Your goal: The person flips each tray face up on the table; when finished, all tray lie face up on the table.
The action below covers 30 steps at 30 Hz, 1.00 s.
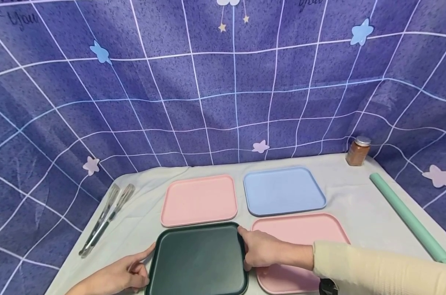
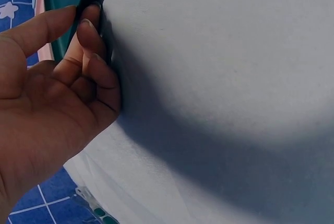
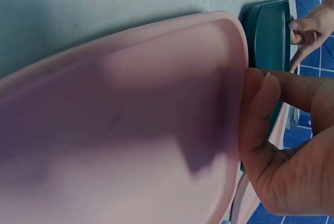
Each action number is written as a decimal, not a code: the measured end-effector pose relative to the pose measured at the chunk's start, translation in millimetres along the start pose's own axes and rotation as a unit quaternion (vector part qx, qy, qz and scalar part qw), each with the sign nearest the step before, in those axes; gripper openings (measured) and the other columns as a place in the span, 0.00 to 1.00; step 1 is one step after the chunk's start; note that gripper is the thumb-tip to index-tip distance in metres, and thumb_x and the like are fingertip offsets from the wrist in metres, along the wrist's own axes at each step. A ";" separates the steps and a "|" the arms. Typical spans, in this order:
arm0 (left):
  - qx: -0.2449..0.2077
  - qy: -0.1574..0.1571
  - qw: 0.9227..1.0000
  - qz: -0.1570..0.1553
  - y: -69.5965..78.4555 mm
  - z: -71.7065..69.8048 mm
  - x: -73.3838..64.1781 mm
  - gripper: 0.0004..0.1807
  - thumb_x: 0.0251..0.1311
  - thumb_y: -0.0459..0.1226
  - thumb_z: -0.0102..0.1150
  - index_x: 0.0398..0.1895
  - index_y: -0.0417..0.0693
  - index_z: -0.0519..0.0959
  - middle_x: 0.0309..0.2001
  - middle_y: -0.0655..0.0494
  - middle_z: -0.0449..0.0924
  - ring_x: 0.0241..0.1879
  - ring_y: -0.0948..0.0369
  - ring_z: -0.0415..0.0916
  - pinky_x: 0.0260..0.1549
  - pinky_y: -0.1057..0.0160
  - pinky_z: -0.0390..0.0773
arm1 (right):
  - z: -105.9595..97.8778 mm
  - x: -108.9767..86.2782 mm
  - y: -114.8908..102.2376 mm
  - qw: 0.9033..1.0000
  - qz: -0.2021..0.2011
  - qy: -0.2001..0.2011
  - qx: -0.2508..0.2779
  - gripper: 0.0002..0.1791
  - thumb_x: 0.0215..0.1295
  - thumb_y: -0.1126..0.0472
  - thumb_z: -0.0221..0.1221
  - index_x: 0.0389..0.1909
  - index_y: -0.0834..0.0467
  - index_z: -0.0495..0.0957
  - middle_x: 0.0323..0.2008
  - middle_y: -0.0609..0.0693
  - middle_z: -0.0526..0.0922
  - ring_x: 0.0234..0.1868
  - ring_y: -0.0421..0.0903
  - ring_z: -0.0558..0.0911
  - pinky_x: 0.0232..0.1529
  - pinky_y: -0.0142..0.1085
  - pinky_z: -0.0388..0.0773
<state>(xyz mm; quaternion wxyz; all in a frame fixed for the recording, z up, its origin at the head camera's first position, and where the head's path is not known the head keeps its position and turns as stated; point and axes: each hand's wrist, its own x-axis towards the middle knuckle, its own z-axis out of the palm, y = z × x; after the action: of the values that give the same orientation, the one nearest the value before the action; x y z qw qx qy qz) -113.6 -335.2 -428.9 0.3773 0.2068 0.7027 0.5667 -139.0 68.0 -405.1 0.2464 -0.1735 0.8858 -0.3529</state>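
A dark green rectangular tray (image 1: 199,260) is at the near middle of the table, between both hands. My left hand (image 1: 116,274) holds its left edge; in the left wrist view that hand (image 2: 57,78) has its fingertips at the green rim (image 2: 65,31). On the opposite edge, my right hand (image 1: 263,248) grips near the far right corner, its forearm crossing over a pink tray (image 1: 300,227). The right wrist view has this hand (image 3: 292,140) between the pink tray (image 3: 130,114) and the green tray (image 3: 271,36). Whether the green tray touches the table cannot be told.
Behind lie another pink tray (image 1: 199,200) and a light blue tray (image 1: 283,190). Metal tongs (image 1: 106,221) lie at the left. A jar of brown contents with a silver lid (image 1: 358,151) stands back right, near a mint green roll (image 1: 407,217). A purple curtain (image 1: 215,90) borders the table.
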 end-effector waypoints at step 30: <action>0.064 0.030 0.997 -0.007 9.2 4.6 -4.4 0.48 0.69 0.30 0.54 0.74 0.23 0.28 0.32 0.62 0.79 0.28 0.73 0.72 0.27 0.72 0.73 | -6.3 -5.1 -5.9 0.999 0.003 -0.011 -0.041 0.58 0.40 0.69 0.72 0.76 0.67 0.54 0.21 0.49 0.81 0.15 0.40 0.77 0.23 0.35 0.79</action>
<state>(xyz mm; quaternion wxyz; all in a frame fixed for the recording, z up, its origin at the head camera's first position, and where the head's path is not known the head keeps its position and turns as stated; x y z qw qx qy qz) -108.6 -333.0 -419.1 0.3461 0.2086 0.7500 0.5237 -137.6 69.8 -395.4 0.2498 -0.1844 0.8973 -0.3138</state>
